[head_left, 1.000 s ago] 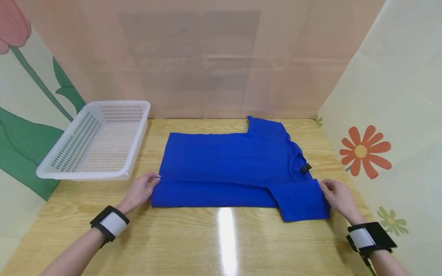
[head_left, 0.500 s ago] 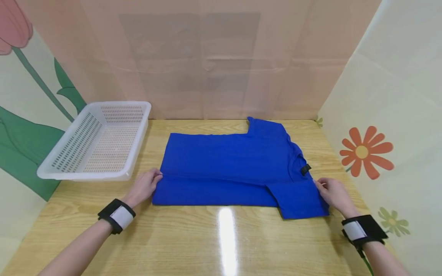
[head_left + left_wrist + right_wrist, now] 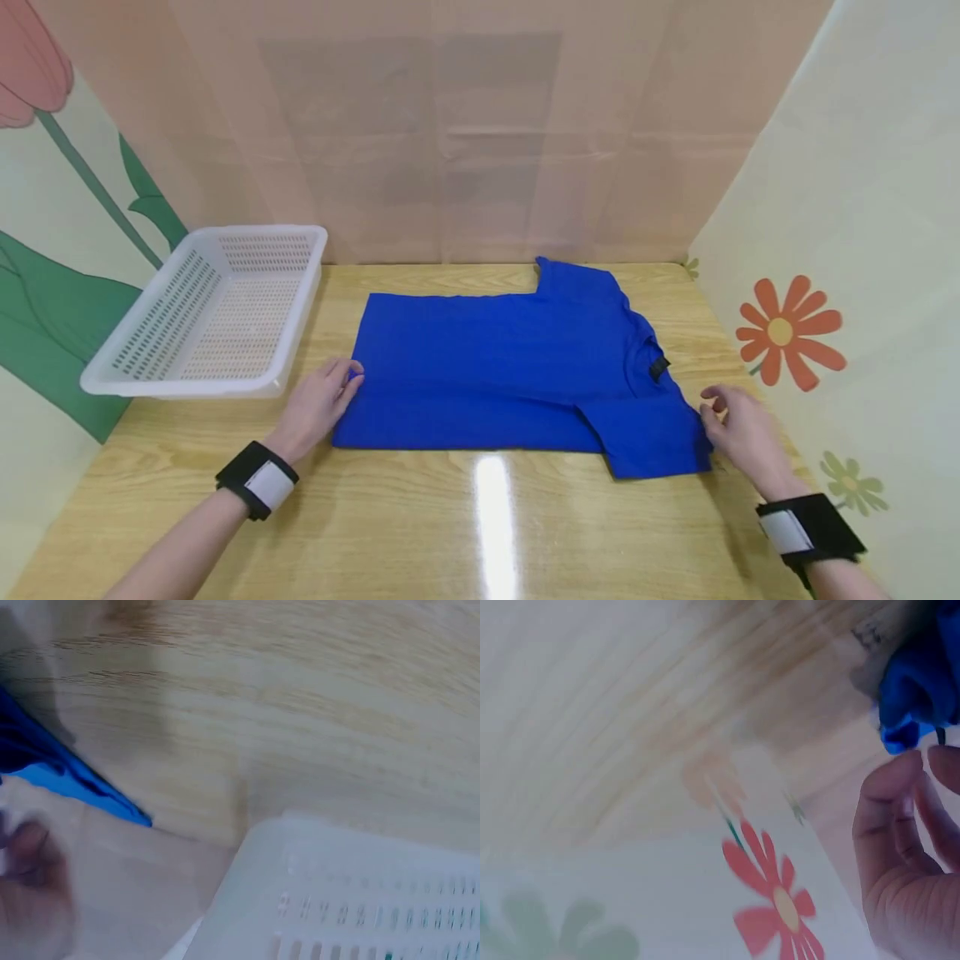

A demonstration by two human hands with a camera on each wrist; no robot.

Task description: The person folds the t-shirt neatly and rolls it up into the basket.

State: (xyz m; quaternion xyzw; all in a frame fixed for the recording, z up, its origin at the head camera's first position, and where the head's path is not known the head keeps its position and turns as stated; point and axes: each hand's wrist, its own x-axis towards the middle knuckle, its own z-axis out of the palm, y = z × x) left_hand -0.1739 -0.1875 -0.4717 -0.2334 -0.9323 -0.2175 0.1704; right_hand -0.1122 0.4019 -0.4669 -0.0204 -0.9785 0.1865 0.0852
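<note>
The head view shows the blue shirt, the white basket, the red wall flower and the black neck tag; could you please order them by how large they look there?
Largest to smallest, as they look:
1. Blue shirt
2. White basket
3. Red wall flower
4. Black neck tag
No two look alike in size.

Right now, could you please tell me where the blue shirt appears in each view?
Head: the blue shirt lies across the middle of the picture.
Left wrist: a part of the shirt juts in from the left edge.
Right wrist: bunched in the upper right corner, above the right hand.
Shared landmark: the wooden table top shows in all three.
</note>
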